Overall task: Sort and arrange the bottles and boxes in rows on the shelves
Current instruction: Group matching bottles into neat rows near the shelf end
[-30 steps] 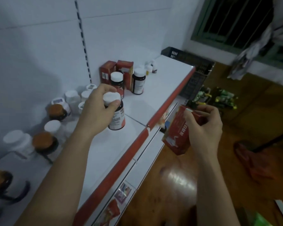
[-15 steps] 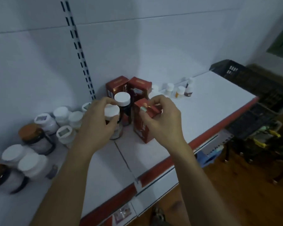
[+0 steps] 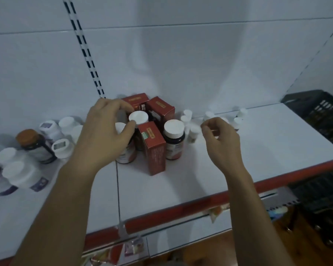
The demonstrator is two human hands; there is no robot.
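Change over the last half second: red cardboard box (image 3: 154, 150) is out of the right hand (image 3: 222, 144) and now stands upright on the white shelf with a red front edge (image 3: 210, 181). It sits in front of the two red boxes at the back wall (image 3: 160, 110), with the dark bottle with a white cap (image 3: 174, 140) just beside it on the right. The right hand has drawn off to the right, fingers loosely curled, holding nothing. Fingers and thumb of the left hand (image 3: 104, 135) stay curled round the cap of the dark red-labelled bottle (image 3: 127, 155), whose base rests on the shelf just left of the box. Judgement: box is placed. Releasing the bottle is the step in hand, and the mixed cluster is not yet in rows.
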